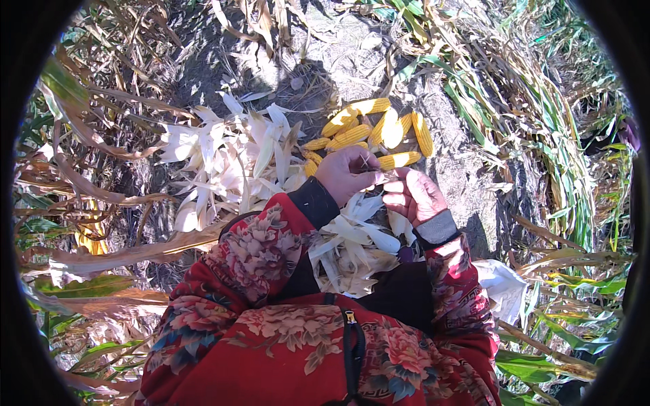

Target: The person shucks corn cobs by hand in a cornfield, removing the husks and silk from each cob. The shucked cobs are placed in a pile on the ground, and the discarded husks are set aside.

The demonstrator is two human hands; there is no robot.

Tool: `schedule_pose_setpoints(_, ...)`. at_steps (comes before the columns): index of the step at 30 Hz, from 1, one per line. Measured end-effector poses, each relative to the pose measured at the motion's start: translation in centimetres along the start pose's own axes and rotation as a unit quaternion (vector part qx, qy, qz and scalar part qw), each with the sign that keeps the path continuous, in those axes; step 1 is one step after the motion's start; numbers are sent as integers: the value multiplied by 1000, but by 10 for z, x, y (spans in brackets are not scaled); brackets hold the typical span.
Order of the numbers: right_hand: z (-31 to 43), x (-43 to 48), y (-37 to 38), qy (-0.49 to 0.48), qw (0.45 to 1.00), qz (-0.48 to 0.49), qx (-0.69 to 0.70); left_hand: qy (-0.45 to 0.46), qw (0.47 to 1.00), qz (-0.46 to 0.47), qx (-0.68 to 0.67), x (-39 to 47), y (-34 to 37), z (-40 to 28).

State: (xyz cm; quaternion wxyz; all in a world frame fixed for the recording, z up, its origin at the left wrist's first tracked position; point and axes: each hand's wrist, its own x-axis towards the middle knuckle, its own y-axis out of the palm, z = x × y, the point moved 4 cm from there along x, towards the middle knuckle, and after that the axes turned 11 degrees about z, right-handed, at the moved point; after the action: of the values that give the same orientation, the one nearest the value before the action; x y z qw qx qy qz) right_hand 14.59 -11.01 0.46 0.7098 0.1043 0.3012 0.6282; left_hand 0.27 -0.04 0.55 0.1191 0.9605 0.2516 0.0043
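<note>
My left hand (pixel 349 175) and my right hand (pixel 415 197) are close together in front of me, fingertips bent inward. Thin, pale strands or husk bits show at the fingers of both; exactly what they pinch is too small to tell. Just beyond the fingertips lies a husked yellow corn cob (pixel 400 160); whether a finger touches it is unclear. Several more bare yellow cobs (pixel 350 137) lie in a loose pile on the soil past my hands. Below my hands, between my legs, is a heap of pale corn husks (pixel 355 243).
A larger heap of dry husks (pixel 254 147) lies left of the cobs. Cut corn stalks with long leaves (pixel 548 137) are stacked at right, and dry leaves (pixel 117 259) reach in from the left. A white sack or sheet (pixel 502 286) is by my right elbow.
</note>
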Motion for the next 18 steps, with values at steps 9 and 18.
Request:
schedule_pose_setpoints(9,-22,6,5,-106,991,20,-80,-77,992,5,-104,-6,-13,4)
schedule_pose_setpoints(18,-4,9,2,-164,978,38,-122,-62,996,19,-66,13,-3,21)
